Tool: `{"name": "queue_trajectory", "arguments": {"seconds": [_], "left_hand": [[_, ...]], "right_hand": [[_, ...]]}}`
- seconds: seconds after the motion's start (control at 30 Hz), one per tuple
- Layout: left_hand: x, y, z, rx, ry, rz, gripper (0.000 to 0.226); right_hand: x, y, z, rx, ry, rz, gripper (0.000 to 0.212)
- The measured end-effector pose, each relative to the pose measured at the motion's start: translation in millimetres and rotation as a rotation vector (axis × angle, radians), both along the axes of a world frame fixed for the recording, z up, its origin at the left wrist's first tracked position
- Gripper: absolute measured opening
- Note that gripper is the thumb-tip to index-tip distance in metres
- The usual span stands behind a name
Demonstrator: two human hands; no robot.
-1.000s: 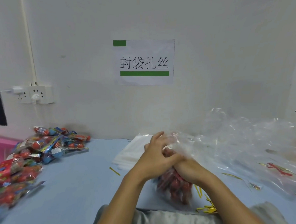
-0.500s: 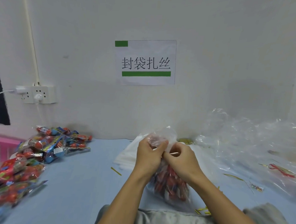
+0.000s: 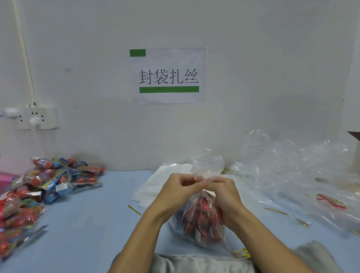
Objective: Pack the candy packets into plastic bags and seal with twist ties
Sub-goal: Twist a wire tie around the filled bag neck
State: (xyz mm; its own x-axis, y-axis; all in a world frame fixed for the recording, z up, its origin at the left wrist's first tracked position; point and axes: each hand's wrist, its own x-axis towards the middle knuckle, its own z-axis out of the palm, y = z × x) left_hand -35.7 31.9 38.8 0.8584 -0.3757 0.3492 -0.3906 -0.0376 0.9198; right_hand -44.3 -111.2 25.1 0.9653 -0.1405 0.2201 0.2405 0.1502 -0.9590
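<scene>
A clear plastic bag [image 3: 199,225] filled with red and blue candy packets stands on the blue table in front of me. Its gathered neck [image 3: 206,169] rises above my fingers. My left hand [image 3: 178,190] and my right hand [image 3: 226,193] both pinch the neck from either side, fingertips meeting at the middle. Any twist tie at the neck is hidden by my fingers. Loose candy packets [image 3: 56,178] lie heaped at the left. Gold twist ties [image 3: 241,253] lie beside the bag at the lower right.
A stack of flat clear bags [image 3: 157,187] lies behind my hands. Crumpled clear plastic [image 3: 298,174] covers the right side of the table, with a red-printed packet [image 3: 331,199] under it. A single gold tie [image 3: 134,209] lies left of my left forearm. The wall with a paper sign and a socket is close behind.
My hands have uncrossed and risen from low over the bag to its neck. The neck now stands bunched upright above my fingertips, and the bag sits upright between my wrists.
</scene>
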Motion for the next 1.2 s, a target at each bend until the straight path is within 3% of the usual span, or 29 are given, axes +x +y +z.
{"name": "queue_trajectory", "arguments": {"seconds": [0.1,0.23,0.3,0.47,0.57,0.67,0.8,1.03,1.13,1.2], "left_hand": [[1,-1,-2,0.049,-0.028,0.065,0.021],[1,-2,-5,0.115,-0.056,0.159,0.008],[2,-2,-6,0.131,-0.053,0.185,0.007],[8,2,-7,0.138,-0.096,0.42,0.028],[13,10,-6,0.071,-0.1,0.515,0.029],[14,13,-5,0.069,-0.107,0.637,0.031],[16,18,-6,0.044,-0.072,0.775,0.034],[13,15,-5,0.061,-0.068,0.766,0.032],[13,14,-5,0.068,-0.057,0.757,0.024],[14,14,-5,0.067,-0.06,0.747,0.027]], "right_hand": [[-1,-3,1,0.102,0.077,0.098,0.011],[0,-9,5,0.23,0.131,0.21,0.018],[1,-12,7,0.148,0.132,0.2,0.022],[4,-38,14,-0.247,0.186,0.017,0.024],[3,-65,15,-0.643,0.251,-0.152,0.013],[-2,-79,15,-0.988,0.468,-0.091,0.015],[-9,-73,21,-1.298,0.664,-0.034,0.035],[-7,-59,10,-1.464,0.703,-0.055,0.068],[-9,-60,17,-1.409,0.685,0.033,0.052],[-11,-65,22,-1.232,0.64,0.102,0.041]]}}
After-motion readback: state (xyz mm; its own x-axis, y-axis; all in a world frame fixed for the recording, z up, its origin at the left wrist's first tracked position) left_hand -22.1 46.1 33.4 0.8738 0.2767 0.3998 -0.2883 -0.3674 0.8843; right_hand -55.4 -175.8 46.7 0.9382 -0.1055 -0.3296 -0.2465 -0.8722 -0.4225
